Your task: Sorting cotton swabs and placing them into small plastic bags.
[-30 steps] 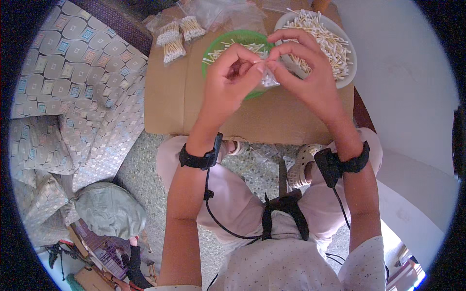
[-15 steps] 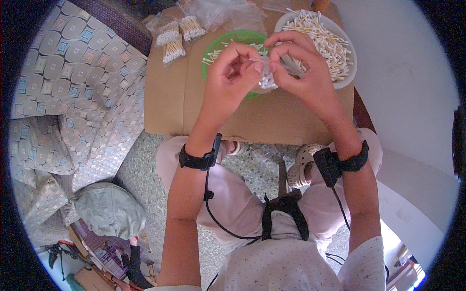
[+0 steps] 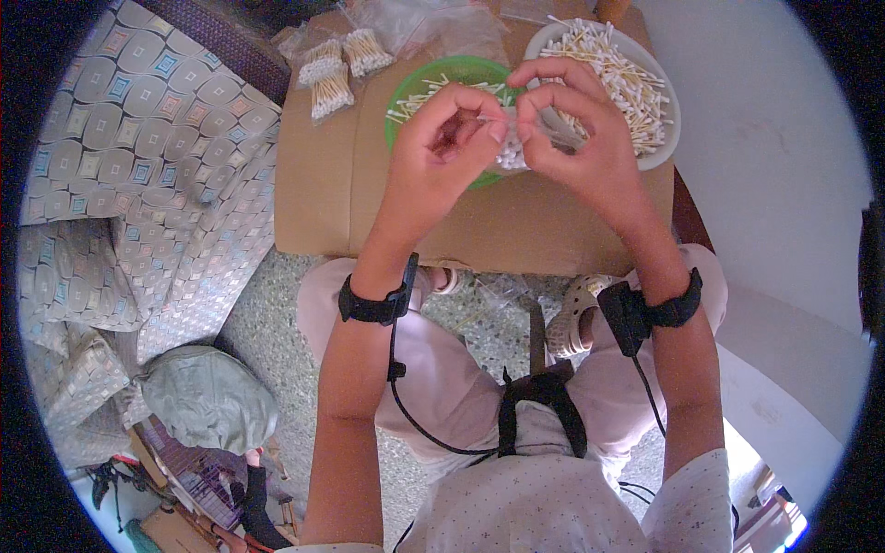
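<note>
Between my two hands hangs a small clear plastic bag of cotton swabs, white tips showing. My left hand pinches the bag's top edge between thumb and forefinger. My right hand pinches the same edge from the other side, its fingers curled. Just behind the hands sits a green basket with loose cotton swabs in it. To the right stands a white bowl heaped with cotton swabs. The fingers hide part of the bag's top.
A cardboard sheet covers the low work surface. At its back left lie filled bags of cotton swabs, with empty clear bags beside them. A white wall closes off the right; patterned cloth drapes on the left.
Both hands have shifted very slightly to the right, still pinching the bag's top edge. The rest stays in place.
</note>
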{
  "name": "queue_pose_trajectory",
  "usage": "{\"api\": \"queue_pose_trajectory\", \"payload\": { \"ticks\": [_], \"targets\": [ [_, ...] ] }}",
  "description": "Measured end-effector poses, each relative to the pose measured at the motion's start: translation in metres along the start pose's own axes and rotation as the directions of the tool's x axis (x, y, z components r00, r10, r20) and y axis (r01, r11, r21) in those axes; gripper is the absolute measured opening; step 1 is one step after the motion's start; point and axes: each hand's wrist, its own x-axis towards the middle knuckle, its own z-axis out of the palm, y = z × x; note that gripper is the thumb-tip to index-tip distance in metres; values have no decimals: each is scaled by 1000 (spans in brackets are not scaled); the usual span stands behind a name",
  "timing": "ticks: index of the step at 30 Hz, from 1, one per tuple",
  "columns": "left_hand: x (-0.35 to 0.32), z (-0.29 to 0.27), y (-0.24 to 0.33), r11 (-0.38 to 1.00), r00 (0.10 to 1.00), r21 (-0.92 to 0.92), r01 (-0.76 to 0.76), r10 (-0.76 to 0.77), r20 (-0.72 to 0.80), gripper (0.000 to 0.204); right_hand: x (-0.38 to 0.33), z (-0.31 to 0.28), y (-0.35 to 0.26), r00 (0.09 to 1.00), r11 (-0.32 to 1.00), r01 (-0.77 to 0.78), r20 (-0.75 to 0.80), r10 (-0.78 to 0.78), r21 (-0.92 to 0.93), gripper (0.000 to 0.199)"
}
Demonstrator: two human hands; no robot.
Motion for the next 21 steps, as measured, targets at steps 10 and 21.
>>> {"api": "queue_pose_trajectory", "payload": {
  "ticks": [10, 21],
  "targets": [
    [0, 3, 1, 999, 1000, -50, 4, -5, -19, 10, 0, 2, 0, 999, 998, -37, -13, 38, 53, 15],
    [1, 2, 0, 998, 999, -58, 18, -19, -29, 12, -1, 2, -1, 993, 982, -108, -39, 115, 153, 13]
  ]
}}
